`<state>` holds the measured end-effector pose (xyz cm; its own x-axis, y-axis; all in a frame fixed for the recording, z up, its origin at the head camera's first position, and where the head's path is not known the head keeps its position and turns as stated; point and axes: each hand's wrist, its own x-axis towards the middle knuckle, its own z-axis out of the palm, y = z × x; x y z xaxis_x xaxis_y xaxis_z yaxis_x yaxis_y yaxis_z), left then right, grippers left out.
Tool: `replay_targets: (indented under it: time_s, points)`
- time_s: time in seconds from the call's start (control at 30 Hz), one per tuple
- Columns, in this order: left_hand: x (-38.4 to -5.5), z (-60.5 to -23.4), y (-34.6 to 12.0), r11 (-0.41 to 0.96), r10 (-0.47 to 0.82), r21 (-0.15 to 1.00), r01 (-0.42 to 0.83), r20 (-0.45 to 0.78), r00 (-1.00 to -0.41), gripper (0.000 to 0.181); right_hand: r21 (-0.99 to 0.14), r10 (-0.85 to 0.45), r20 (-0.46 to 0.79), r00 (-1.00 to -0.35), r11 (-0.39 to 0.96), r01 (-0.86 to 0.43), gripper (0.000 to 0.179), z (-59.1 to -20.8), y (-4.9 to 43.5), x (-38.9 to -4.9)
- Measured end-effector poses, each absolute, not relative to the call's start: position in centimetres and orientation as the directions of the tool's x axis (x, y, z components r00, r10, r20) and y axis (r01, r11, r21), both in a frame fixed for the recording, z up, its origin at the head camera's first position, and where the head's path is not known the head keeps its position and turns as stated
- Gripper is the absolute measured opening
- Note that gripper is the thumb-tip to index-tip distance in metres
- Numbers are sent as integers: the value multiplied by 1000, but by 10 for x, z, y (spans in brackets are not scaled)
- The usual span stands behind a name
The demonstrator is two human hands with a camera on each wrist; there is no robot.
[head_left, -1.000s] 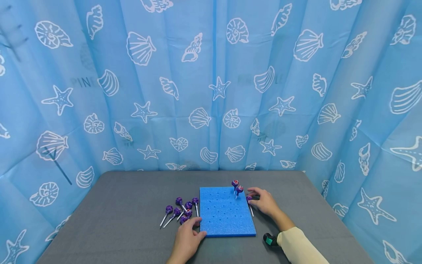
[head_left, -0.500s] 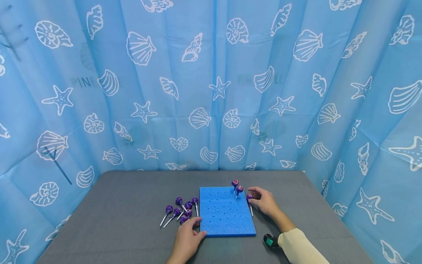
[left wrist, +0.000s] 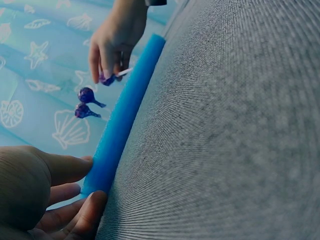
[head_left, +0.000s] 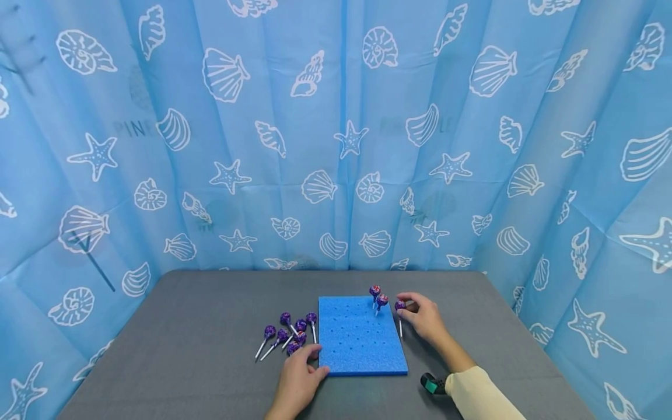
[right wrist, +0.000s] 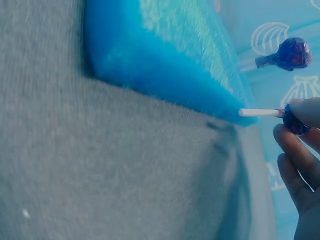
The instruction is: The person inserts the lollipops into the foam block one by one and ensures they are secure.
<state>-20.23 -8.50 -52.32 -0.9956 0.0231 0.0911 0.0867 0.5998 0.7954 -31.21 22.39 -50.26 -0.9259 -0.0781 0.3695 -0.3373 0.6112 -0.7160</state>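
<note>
A purple-wrapped lollipop (head_left: 400,305) is held by its head in my right hand (head_left: 426,319), lifted just off the right side of the blue foam board (head_left: 362,356). Its white stick points down, and the right wrist view shows the thumb and fingers pinching the wrapped head (right wrist: 295,120). My left hand (head_left: 298,380) grips the board's near left corner, thumb at the front edge and fingers at the left side. Two lollipops (head_left: 382,300) stand upright in the board's far right part. Rows of small holes cover the board.
Several purple lollipops (head_left: 282,335) lie loose on the grey table (head_left: 210,350), left of the board; my left hand partly covers one. A black band with a green patch (head_left: 433,384) is at the right wrist. Behind hangs a blue shell-print curtain (head_left: 336,146).
My right hand has raised the lollipop from beside the board and moved it slightly away from me. The left hand stays on the board's corner.
</note>
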Motion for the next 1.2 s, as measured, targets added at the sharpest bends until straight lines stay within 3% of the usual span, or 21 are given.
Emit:
replay_targets:
  time_s: [0.77,1.2]
  points:
    - [-201,-521,-86,603,32,794,85,82,-996,43,-751,28,556,-831,445,-487,16,-488,205,-290]
    - [-201,-520,-85,598,31,798,75,70,-997,43,-801,28,543,-839,318,-508,14,-466,183,-260]
